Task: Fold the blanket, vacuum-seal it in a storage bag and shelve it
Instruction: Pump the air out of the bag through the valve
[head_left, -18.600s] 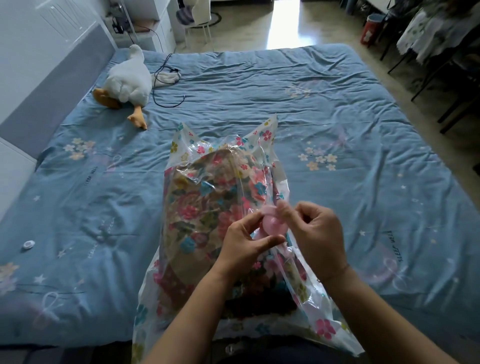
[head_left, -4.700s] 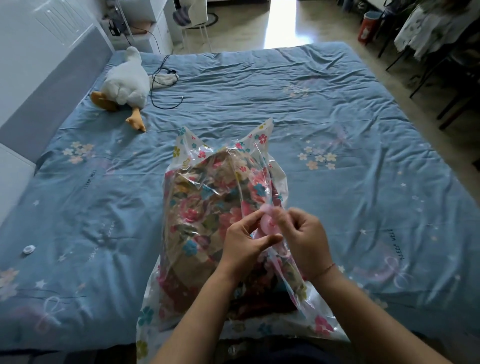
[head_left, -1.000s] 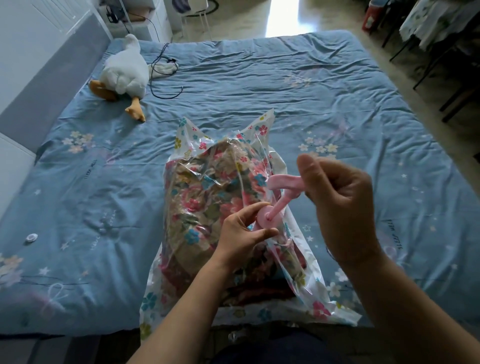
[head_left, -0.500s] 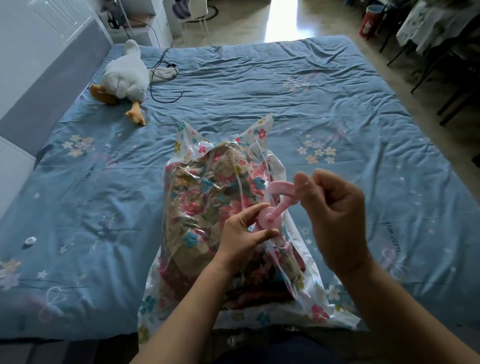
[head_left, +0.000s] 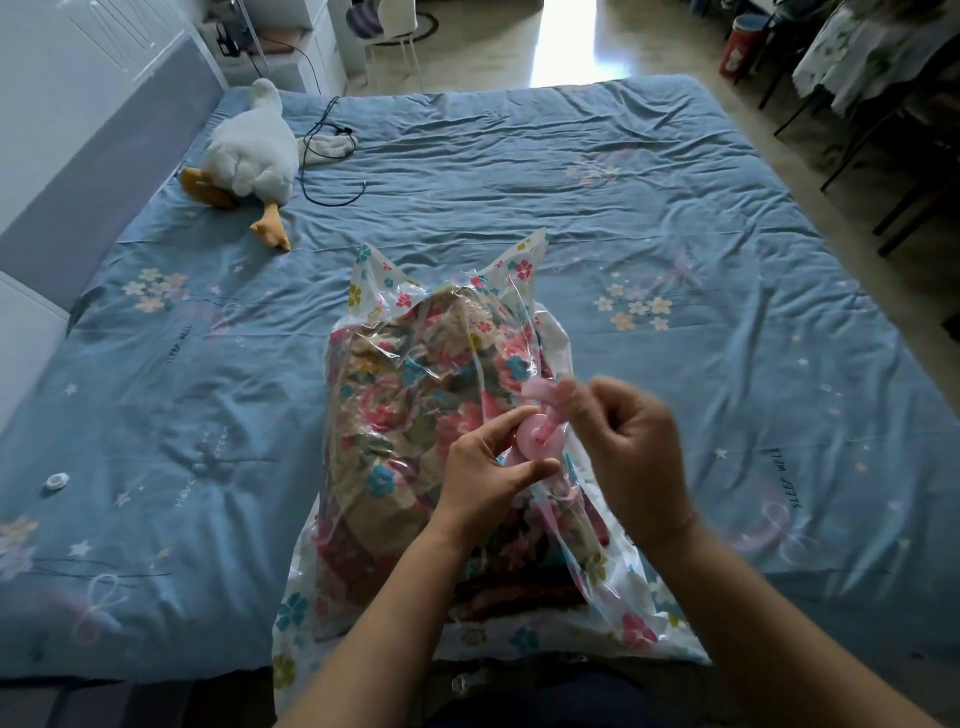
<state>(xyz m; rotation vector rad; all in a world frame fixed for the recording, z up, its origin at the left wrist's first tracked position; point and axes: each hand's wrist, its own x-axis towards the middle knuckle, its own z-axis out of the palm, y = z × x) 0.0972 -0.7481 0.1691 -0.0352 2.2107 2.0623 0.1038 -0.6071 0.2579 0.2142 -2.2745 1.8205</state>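
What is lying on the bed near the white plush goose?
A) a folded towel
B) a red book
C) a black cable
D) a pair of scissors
C: a thin black cable loops on the blue sheet just right of the goose, near the far left corner of the bed.

The clear flower-printed plastic storage bag (head_left: 363, 332) lies on the blue bed quilt (head_left: 675, 218), a folded floral blanket (head_left: 410, 410) inside it. Far behind-left of the bag lies a white plush goose (head_left: 249, 156); left of the bag, a small round white cap (head_left: 56, 481).

floral blanket (head_left: 415, 415) bagged in clear storage bag (head_left: 524, 270) (on bed).
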